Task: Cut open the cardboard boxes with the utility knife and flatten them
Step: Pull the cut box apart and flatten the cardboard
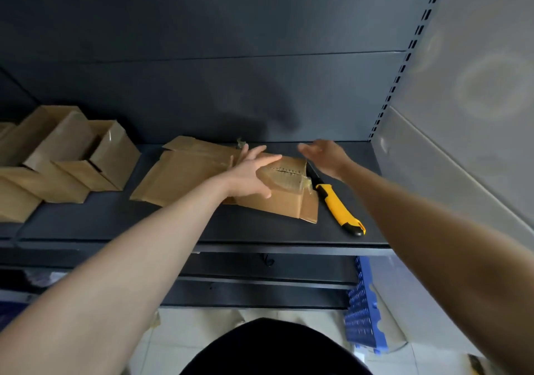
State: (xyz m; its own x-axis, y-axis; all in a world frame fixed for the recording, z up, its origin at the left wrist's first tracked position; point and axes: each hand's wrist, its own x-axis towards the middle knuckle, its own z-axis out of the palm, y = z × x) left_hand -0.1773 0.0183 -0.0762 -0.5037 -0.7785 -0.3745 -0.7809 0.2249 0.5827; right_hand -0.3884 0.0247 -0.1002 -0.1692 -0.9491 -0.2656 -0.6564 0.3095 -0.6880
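Dark shelf point(260, 230): cut box point(286, 204) is pressed down under the left grip point(251, 172), fingers straight; right grip point(326, 155) released, nothing held. Utility knife point(338, 204) is laid just beside. Standing boxes point(95, 155) at left are judged unflattened.

On the shelf point(115, 221), the cut box point(185, 172) lies mid-shelf under the left hand point(248, 172), the utility knife point(338, 204) just right of it, other boxes point(86, 155) at the left edge.

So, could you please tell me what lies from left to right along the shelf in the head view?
In order: open cardboard boxes, flattened cardboard, left hand on the half-collapsed box, utility knife.
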